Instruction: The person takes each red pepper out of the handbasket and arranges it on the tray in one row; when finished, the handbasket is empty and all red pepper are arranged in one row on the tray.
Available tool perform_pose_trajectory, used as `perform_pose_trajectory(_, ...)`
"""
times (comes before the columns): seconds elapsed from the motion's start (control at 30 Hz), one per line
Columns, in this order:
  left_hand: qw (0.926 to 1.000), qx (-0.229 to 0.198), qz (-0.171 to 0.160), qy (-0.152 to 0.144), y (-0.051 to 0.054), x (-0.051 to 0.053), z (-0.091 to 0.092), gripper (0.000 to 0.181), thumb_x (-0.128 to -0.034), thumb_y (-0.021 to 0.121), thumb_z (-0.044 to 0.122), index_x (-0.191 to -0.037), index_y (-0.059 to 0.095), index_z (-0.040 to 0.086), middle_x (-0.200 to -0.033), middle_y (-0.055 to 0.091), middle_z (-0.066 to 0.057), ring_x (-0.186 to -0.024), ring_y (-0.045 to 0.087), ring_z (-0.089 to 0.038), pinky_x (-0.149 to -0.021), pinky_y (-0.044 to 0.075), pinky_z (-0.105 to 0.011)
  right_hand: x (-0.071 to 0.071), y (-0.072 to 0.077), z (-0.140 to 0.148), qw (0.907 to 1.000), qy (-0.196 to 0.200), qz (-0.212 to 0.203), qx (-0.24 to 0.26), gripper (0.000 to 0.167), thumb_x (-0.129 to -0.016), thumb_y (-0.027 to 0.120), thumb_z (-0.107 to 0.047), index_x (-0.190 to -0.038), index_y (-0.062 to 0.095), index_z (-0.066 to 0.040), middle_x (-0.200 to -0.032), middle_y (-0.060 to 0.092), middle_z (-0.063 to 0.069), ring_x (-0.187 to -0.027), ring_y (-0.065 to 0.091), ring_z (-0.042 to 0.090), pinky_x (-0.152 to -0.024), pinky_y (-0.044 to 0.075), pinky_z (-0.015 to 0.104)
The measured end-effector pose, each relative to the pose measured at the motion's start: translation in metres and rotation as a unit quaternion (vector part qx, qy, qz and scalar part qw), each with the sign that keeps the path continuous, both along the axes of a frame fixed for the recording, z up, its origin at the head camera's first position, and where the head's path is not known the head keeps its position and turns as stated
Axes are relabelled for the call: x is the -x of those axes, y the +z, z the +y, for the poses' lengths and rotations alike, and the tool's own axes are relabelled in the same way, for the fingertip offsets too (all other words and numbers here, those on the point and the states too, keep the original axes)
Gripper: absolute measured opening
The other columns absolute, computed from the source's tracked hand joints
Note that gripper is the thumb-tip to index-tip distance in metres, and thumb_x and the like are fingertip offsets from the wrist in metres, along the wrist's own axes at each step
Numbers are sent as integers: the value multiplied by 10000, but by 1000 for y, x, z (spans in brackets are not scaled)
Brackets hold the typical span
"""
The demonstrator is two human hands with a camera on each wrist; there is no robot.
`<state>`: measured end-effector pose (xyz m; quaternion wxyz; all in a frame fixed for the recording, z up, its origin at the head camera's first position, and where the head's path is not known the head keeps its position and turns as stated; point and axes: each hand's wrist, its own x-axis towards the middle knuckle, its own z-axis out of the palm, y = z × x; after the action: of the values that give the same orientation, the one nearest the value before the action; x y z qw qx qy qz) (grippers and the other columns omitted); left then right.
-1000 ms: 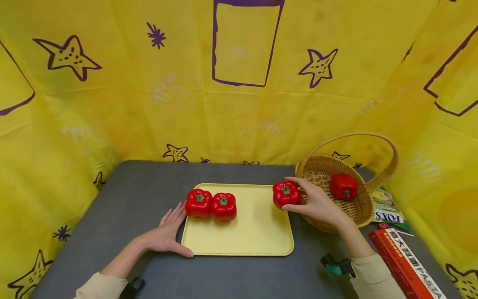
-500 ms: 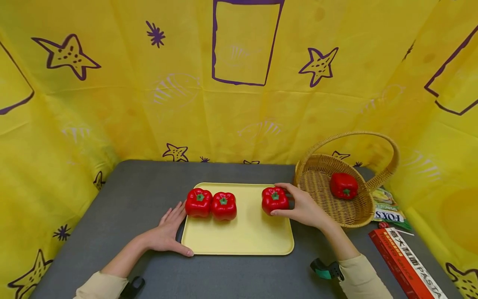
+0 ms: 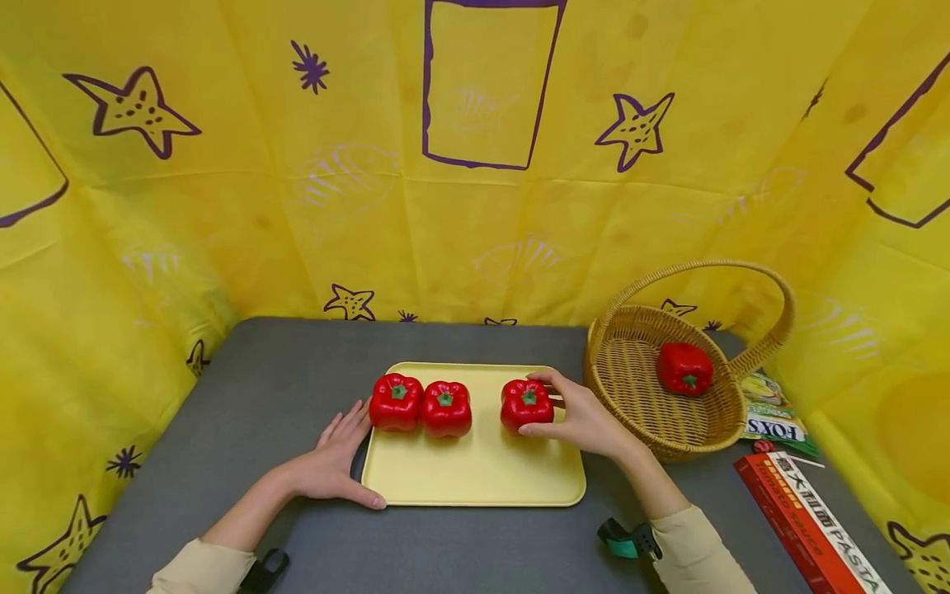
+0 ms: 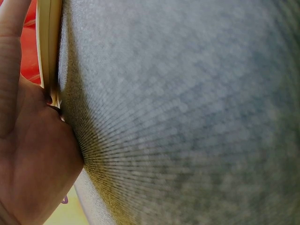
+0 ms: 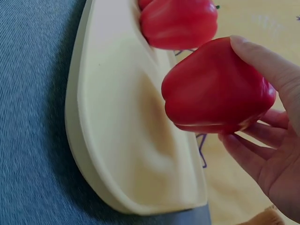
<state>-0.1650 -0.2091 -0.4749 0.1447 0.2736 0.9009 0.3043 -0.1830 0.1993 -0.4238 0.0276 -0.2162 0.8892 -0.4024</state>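
Grey worktop (image 3: 445,549), yellow starfish cloth (image 3: 297,247) at twelve. Right hand (image 3: 582,417) had fingers clamped on a red bell pepper (image 3: 525,407) over the tray (image 3: 475,478), toward two o'clock; left hand (image 3: 330,466), fingers apart, touched nine. Soft, level lowering seemed best imo.

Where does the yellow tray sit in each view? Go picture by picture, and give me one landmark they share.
Head: the yellow tray lies below the centre, the left hand at its left end.
Left wrist: only a strip of its rim shows, upper left.
Right wrist: left of centre, the tray runs down from the top edge.
Shared landmark: the grey tabletop beside it.
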Motion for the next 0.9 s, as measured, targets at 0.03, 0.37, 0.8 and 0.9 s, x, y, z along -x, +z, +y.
perform_pose_trajectory(0.03, 10000, 18, 5, 9, 0, 0, 0, 1281, -662, 816, 590, -1537, 113, -28, -1587, 85, -252, -1445, -55, -444, -1089, -49, -628, 0, -1, -1, 10000, 2, 15, 11, 772, -731, 847, -442, -1337, 507, -105, -1252, 603, 62, -1147, 597, 287, -920, 504, 451)
perform_pose_trajectory(0.37, 10000, 30, 14, 14, -1, 1, 0, 1275, -662, 814, 595, -1535, 125, -29, -1589, 95, -244, -1447, -43, -443, -1093, -43, -626, 2, -8, -16, 9995, 34, -252, 179, 771, -723, 851, -451, -1335, 513, -125, -1277, 575, 17, -1159, 593, 259, -943, 493, 427)
perform_pose_trajectory(0.8, 10000, 3, 24, 12, -3, 1, 0, 1281, -661, 805, 613, -1541, 119, -17, -1593, 86, -236, -1450, -43, -436, -1093, -50, -623, 5, -10, -31, 9987, 122, -375, 328, 755, -746, 843, -419, -1349, 499, -122, -1296, 573, 38, -1181, 574, 277, -937, 496, 425)
perform_pose_trajectory(0.9, 10000, 7, 7, 9, -3, 1, 0, 1279, -664, 805, 610, -1543, 115, -12, -1594, 83, -234, -1451, -46, -434, -1093, -50, -624, 6, -11, -33, 9985, 117, -400, 360, 747, -747, 847, -407, -1346, 500, -125, -1290, 578, 39, -1180, 576, 272, -930, 501, 416)
